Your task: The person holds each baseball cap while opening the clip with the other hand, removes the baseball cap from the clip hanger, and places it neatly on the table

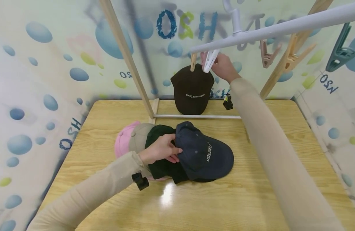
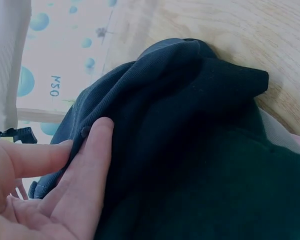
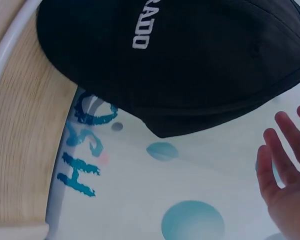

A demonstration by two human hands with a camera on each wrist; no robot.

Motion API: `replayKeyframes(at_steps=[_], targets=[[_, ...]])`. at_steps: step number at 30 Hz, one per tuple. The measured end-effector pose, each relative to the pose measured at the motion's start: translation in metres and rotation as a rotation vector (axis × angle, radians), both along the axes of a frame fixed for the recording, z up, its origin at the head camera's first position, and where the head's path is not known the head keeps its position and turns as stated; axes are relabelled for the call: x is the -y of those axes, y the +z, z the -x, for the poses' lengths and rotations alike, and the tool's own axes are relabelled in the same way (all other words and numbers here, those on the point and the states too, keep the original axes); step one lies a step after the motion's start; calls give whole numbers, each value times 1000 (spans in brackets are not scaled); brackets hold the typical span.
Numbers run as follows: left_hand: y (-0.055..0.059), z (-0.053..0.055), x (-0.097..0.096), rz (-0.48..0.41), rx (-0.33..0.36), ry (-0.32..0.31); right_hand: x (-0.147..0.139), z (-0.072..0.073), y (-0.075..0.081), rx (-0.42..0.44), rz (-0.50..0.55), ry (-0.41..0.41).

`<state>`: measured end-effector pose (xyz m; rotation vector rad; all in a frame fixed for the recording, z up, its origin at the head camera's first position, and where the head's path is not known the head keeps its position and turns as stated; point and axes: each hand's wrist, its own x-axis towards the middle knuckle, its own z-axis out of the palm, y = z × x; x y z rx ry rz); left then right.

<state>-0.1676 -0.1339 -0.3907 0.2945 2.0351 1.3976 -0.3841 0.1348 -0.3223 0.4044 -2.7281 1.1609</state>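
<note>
A navy cap (image 1: 199, 150) with white lettering lies tilted at the right end of a row of caps; my left hand (image 1: 163, 149) pinches its back edge between thumb and fingers. In the left wrist view, the dark fabric (image 2: 155, 95) is folded beside that thumb. A dark brown cap (image 1: 192, 91) hangs from the rack bar by a tan clothespin (image 1: 193, 62). My right hand (image 1: 223, 67) is raised beside a white clothespin (image 1: 210, 61). Its fingers (image 3: 290, 145) are extended and apart from the hanging cap in the right wrist view; its thumb is hidden.
Dark green (image 1: 158, 134), beige (image 1: 138, 136) and pink (image 1: 122, 139) caps overlap on the wooden table (image 1: 223, 202). The white bar (image 1: 270, 33) crosses overhead, carrying pink, orange and teal clothespins (image 1: 340, 53). A wooden post (image 1: 128, 61) and low rail (image 1: 194, 116) frame the brown cap.
</note>
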Motion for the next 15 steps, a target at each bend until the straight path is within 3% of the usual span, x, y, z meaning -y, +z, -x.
replayKeyframes(at_steps=[3,9,15], targets=[[0,-1,-1,-5,5,-8,5,2,-4,10,92,30],[-1,1,0,-17,9,-27,17,2,-2,0,256,175],[-1,2,-1,-28,23,-36,23,-4,2,142,381,263]])
